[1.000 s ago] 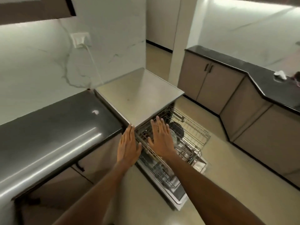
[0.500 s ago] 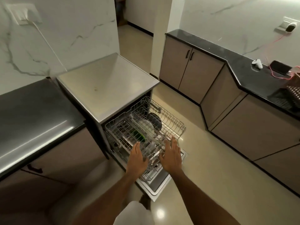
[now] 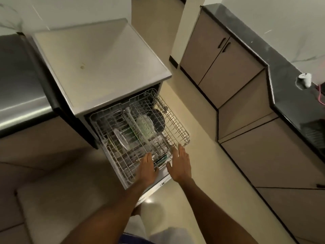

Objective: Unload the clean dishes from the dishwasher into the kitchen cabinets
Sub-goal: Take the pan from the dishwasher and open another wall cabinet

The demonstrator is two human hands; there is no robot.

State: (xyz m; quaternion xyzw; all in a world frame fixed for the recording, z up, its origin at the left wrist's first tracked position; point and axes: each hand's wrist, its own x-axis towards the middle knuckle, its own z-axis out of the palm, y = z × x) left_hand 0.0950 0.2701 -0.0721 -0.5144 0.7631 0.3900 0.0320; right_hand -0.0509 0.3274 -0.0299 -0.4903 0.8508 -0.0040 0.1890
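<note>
Fingers straight on both hands, left hand [image 3: 146,169] & right hand [image 3: 180,163], over pulled-out rack [image 3: 177,124]; beige floor [image 3: 198,169], dark countertop [image 3: 288,88].

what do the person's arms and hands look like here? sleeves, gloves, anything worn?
Both forearms are bare to the bottom edge of the frame: no sleeves visible. The left hand and right hand wear no gloves; no watch, ring or wristband shows, though motion blur could hide small items.
</note>
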